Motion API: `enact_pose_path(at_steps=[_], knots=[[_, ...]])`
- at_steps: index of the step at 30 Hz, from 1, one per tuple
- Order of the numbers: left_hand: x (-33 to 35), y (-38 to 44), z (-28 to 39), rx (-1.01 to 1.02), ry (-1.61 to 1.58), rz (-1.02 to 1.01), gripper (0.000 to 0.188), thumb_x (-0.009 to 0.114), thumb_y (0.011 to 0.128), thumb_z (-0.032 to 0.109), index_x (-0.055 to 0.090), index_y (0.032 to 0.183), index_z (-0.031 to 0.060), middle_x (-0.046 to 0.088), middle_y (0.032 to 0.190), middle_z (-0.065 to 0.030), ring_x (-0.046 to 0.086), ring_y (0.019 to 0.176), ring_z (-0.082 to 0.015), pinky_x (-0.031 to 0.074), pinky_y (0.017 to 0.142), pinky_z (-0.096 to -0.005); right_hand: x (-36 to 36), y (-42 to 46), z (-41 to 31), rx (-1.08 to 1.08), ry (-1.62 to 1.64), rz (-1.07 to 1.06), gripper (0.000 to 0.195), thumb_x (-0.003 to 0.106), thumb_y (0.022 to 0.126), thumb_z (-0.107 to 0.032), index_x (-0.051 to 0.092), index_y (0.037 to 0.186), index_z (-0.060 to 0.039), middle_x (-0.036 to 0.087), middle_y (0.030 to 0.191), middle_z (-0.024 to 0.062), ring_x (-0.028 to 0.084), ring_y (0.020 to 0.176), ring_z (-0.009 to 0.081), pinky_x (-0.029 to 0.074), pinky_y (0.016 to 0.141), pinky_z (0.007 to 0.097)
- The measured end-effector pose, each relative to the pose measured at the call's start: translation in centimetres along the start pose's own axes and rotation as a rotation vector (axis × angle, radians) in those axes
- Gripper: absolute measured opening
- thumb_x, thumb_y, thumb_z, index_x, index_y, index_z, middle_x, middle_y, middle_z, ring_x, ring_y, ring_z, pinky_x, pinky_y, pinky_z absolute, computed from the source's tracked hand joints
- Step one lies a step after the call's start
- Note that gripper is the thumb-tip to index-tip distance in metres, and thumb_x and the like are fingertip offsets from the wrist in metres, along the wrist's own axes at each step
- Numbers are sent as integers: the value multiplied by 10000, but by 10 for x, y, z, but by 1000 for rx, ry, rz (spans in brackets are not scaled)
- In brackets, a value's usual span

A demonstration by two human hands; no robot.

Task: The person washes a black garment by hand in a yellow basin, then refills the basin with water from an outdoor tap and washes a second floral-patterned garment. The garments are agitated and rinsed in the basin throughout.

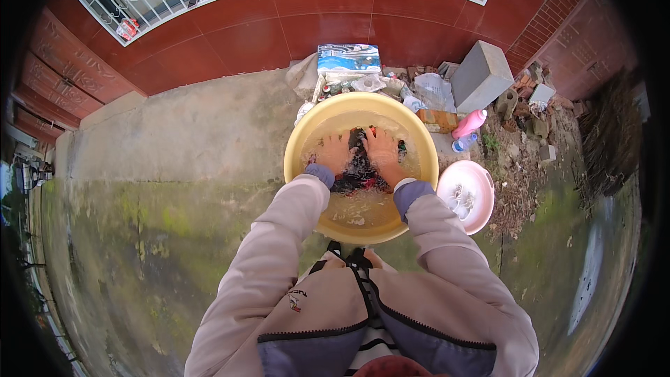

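A large yellow plastic basin (361,233) of cloudy water stands on the ground before me. A dark patterned cloth (361,167) with red and coloured spots lies partly under the water in it. My left hand (335,153) rests in the water at the cloth's left side, fingers pointing away from me. On the cloth's right side lies my right hand (383,151), its fingertips at the upper part of the fabric. The two hands are a little apart with dark cloth showing between them. Water and the backs of the hands hide whether the fingers grip the fabric.
A pink basin (484,207) holding whitish items stands right of the yellow one. Behind that are a pink bottle (469,123), a clear blue-tinted bottle (464,142), a brick (437,121) and a concrete block (481,77). A blue-and-white box (349,58) stands by the red wall (324,18).
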State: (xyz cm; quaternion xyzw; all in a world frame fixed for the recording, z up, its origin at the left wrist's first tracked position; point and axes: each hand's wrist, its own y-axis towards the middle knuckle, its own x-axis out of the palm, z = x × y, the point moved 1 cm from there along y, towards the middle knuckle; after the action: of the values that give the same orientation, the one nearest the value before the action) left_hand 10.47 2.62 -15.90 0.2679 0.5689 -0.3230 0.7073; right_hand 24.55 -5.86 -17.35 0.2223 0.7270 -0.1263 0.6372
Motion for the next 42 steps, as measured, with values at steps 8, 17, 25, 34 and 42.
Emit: enact_pose_path(at_steps=[8, 17, 25, 34, 42], knots=[[-59, 14, -42, -397, -1437, -145, 331, 642, 957, 292, 651, 1109, -2, 674, 954, -41, 625, 781, -122, 522, 674, -303, -91, -14, 2, 86, 924, -299, 400, 668, 877, -258, 683, 1219, -52, 671, 1258, 131, 619, 1147, 249, 445, 1007, 346], [-103, -79, -18, 157, -643, 223, 488, 700, 762, -21, 570, 1216, 103, 528, 1174, -175, 548, 1003, -341, 495, 875, -403, -126, -98, 58, 241, 923, -204, 178, 646, 880, -177, 719, 892, -15, 694, 951, 82, 651, 959, 189, 482, 917, 317], [-50, -89, -12, 13, -81, -336, 918, 588, 876, 654, 169, 1599, 276, 22, 1639, -248, 155, 1423, -606, 196, 1115, -699, -82, -96, -19, 72, 220, -404, 669, 505, 970, -520, 222, 1561, -383, 106, 1661, 104, 182, 1468, 477, 333, 1040, 745], [24, -45, 9, 16, 166, -180, 596, 523, 969, 269, 339, 1521, 139, 336, 1513, -228, 421, 1293, -490, 464, 943, -623, -3, -45, -19, -49, -162, -288, 529, 526, 968, -294, 418, 1478, -199, 423, 1432, 203, 445, 1295, 452, 460, 942, 635], [-9, -1, 11, -45, -130, -141, 364, 619, 897, 231, 483, 1164, 25, 483, 1249, -238, 555, 1126, -465, 545, 835, -516, -1, 4, -15, 52, 14, -159, 223, 499, 978, -251, 490, 1119, -79, 599, 1046, 238, 694, 847, 418, 573, 697, 499]])
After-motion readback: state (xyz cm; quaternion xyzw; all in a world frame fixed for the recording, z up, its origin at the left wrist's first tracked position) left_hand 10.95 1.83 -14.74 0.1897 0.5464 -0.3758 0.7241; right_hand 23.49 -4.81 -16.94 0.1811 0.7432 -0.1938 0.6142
